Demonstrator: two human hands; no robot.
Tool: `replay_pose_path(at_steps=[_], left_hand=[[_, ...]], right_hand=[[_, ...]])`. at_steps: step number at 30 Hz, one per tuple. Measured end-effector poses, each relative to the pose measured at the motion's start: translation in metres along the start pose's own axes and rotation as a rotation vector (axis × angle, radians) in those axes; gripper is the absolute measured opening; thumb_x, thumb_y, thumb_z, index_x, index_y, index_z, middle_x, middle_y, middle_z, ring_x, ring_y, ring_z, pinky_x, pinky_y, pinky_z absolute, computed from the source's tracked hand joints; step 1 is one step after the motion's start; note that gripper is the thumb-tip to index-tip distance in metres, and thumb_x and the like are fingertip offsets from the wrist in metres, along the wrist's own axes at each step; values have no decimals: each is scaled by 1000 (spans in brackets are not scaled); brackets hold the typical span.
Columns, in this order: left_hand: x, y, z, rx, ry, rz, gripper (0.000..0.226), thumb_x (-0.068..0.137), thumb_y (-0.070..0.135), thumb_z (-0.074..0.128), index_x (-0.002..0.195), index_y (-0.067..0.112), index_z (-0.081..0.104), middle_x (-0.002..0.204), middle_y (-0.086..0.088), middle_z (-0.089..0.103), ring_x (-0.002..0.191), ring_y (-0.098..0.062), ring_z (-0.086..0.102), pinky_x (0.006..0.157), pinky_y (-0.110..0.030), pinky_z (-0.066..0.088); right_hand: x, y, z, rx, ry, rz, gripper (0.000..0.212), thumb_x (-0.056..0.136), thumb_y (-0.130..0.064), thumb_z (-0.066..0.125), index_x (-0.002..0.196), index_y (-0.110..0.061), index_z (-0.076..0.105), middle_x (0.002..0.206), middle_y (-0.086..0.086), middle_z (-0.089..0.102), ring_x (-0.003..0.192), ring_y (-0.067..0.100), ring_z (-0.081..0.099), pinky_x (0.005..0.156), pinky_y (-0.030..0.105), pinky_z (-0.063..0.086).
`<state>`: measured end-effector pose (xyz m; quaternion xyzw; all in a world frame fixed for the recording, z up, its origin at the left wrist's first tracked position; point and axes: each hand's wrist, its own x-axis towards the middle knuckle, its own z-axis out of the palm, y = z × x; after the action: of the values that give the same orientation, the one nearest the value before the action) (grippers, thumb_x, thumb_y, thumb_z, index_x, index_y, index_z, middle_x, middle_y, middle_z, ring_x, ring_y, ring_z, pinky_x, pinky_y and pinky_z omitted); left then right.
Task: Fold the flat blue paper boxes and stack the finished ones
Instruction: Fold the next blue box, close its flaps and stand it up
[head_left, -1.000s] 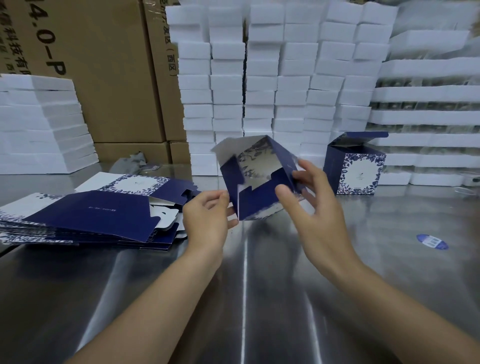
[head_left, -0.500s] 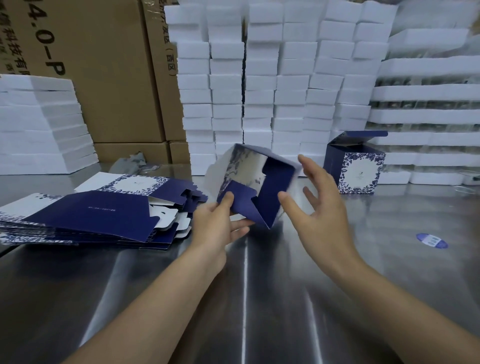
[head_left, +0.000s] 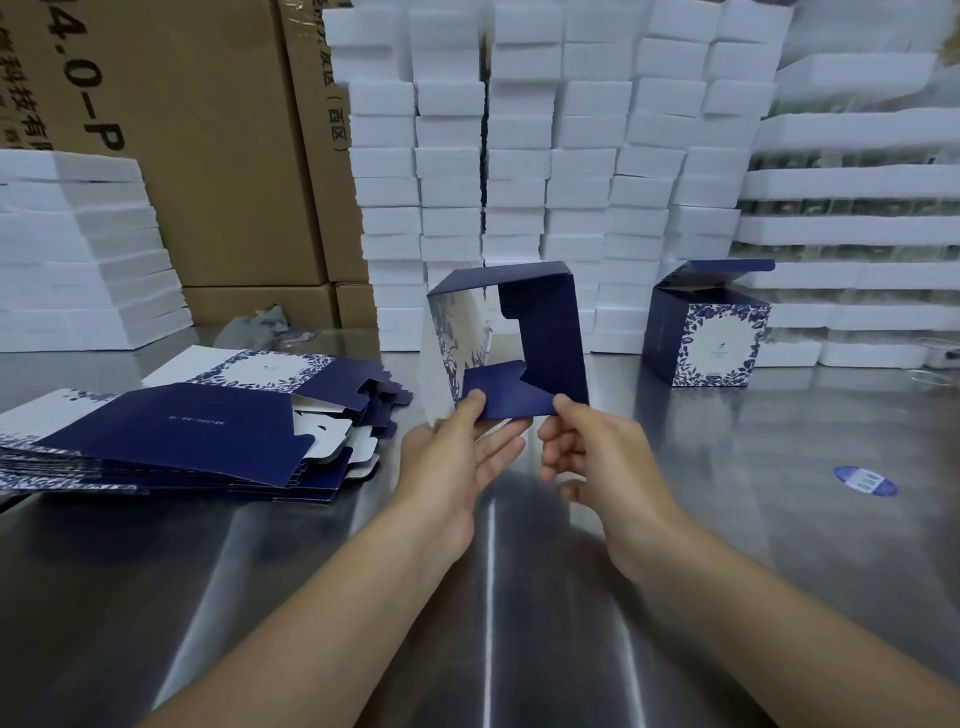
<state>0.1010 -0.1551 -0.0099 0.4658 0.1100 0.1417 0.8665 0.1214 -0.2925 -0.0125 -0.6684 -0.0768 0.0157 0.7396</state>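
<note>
The dark blue paper box with its white floral panel (head_left: 550, 332) is held up off the shiny steel worktop (head_left: 779, 519). It is opened into a square tube whose open end faces the person, so its axis runs away from the hands. A lower flap (head_left: 506, 397) lies folded inward across the bottom of the opening, and a notched side flap stands along the box's right wall.

The left hand (head_left: 447, 467) grips the lower left corner, thumb on the lower flap and fingers underneath. The right hand (head_left: 602, 467) pinches the lower right corner between thumb and forefinger. Both sit just below the box, equally near. The likely next fold — pressing the side flap in over the lower one — probably falls to the right hand, which is on that flap's side.

Left of the box lies a pile of flat blue box blanks (head_left: 182, 431). To the right of the box and farther back stands one finished blue box (head_left: 711, 338), lid up. Behind the held box rises a wall of white foam blocks (head_left: 519, 156).
</note>
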Motion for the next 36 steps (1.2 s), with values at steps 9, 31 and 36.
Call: replay_pose_path(at_steps=[9,31,36], left_hand=[[-4,0,5,240,26,57,29,105,34,63,90,10,64,62,0,61,67,-17,76,59,-28,57],[-21,-9,16,497,-145,112,50,105,32,52,57,20,48,56,-1,48,55,-14,53,73,-35,48],[-22,-9,14,536,-155,70,43,104,38,52,65,21,48,58,3,45,57,-14,51,71,-34,44]], right_hand=[[0,-8,-2,185,122,35,37,103,-18,61,66,-11,62,51,-2,49,41,10,42,40,18,36],[-8,-9,2,22,-109,32,38,96,-27,58,58,-20,60,57,3,57,51,14,44,52,23,37],[-8,-6,3,45,-65,40,39,95,-19,54,56,-19,57,53,1,45,46,13,38,46,22,34]])
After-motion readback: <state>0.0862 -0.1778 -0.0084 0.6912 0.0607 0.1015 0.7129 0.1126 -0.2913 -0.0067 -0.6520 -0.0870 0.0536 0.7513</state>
